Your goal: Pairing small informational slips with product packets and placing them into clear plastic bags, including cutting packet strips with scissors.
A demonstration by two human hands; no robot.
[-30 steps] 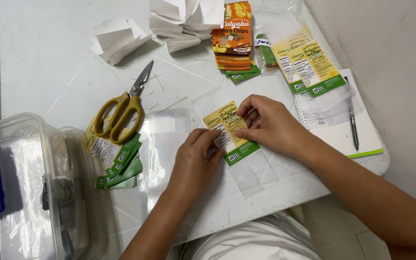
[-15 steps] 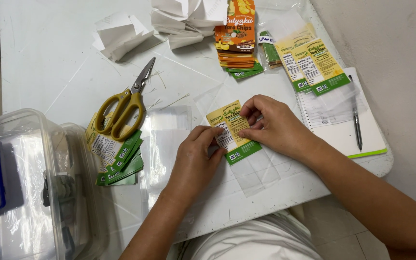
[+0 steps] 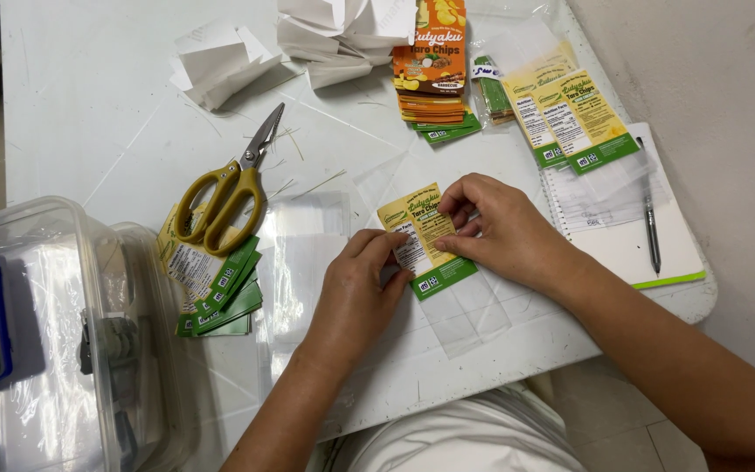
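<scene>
Yellow and green, the small printed label [image 3: 424, 240] lies at the middle of the white worktop [image 3: 89, 105], pinched from both sides. The left hand [image 3: 356, 293] has its fingertips pressed on the label's lower left edge, its grip closed on it; the right hand [image 3: 500, 232] holds the upper right edge between thumb and fingers, its grip closed on the same label. Under the label lies a clear plastic sleeve [image 3: 465, 315], flat on the worktop and reaching toward the near edge.

Left of the hands lie yellow-handled scissors [image 3: 225, 197], blades shut and pointing away — their handles rest on a fanned stack of more labels [image 3: 211, 284]. Just beside that stack, a pile of clear sleeves [image 3: 308, 253] sits between it and the left hand. At the near left corner stands a clear plastic box [image 3: 63, 350] with a few labels inside.

Along the far edge lie folded white papers [image 3: 220, 57], a stack of orange packet fronts [image 3: 430, 61] and, to the right of it, two more yellow-green labels [image 3: 570, 118] in clear film. A notebook [image 3: 631, 227] with a pen [image 3: 650, 223] on it lies at the right edge, well apart from the scissors — near the right wrist.
</scene>
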